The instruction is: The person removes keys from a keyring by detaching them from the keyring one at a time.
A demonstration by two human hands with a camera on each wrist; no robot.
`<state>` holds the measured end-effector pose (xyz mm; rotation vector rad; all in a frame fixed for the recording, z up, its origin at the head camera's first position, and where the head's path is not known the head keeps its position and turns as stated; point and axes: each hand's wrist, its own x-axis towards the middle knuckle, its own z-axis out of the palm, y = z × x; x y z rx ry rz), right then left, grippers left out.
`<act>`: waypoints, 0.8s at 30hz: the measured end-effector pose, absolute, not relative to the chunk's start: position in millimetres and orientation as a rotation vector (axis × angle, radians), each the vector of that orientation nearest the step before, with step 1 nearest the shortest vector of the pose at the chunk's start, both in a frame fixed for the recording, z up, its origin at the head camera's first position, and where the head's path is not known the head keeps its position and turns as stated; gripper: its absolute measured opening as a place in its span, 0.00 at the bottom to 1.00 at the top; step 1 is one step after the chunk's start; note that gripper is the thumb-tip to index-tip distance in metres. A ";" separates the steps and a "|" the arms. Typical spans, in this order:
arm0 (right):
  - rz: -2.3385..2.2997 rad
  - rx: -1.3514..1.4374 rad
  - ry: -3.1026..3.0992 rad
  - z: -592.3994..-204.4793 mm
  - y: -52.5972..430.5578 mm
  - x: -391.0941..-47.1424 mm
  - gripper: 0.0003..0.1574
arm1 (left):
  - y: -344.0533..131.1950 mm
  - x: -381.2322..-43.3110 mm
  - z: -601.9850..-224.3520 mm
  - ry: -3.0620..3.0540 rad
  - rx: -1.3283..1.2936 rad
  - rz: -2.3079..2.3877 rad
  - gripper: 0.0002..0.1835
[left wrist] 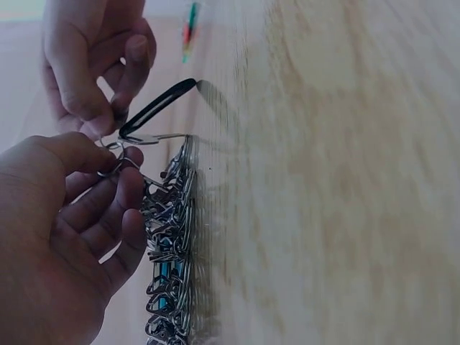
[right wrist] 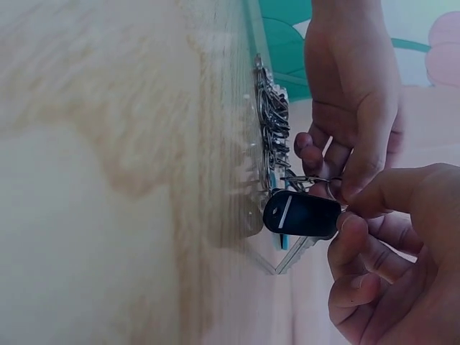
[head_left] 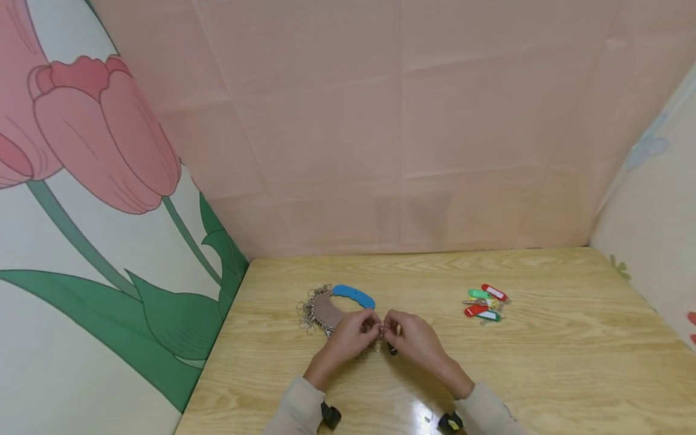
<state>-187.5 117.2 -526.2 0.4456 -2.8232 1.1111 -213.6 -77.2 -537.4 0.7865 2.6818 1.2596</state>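
Note:
My left hand (head_left: 350,333) pinches a small metal ring (left wrist: 121,162) between thumb and forefinger, at the near end of a curved brown plate (head_left: 328,309) with a blue handle (head_left: 353,295). Metal clips and rings (left wrist: 169,248) line the plate's outer edge. Fingertip to fingertip with the left, my right hand (head_left: 415,339) pinches the ring end of a black key tag (right wrist: 302,214). A silver key (right wrist: 296,253) hangs beside the tag. Fingers partly hide where the rings meet.
To the right on the wooden table (head_left: 571,362) lies a small pile of keys with red, green and other coloured tags (head_left: 478,310). A pink-covered wall (head_left: 413,151) stands behind the table, and a tulip-patterned wall (head_left: 109,241) on the left.

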 end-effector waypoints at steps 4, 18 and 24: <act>1.128 0.424 -2.821 -527.3 117.1 -187.3 0.10 | -77.6 -213.4 -536.8 2.673 0.776 1.260 0.05; 1.096 0.380 -2.831 -533.0 115.0 -188.6 0.09 | -77.4 -212.2 -537.8 2.668 0.765 1.279 0.05; 1.087 0.351 -2.841 -532.8 113.6 -188.8 0.10 | -76.9 -210.8 -537.0 2.642 0.746 1.296 0.04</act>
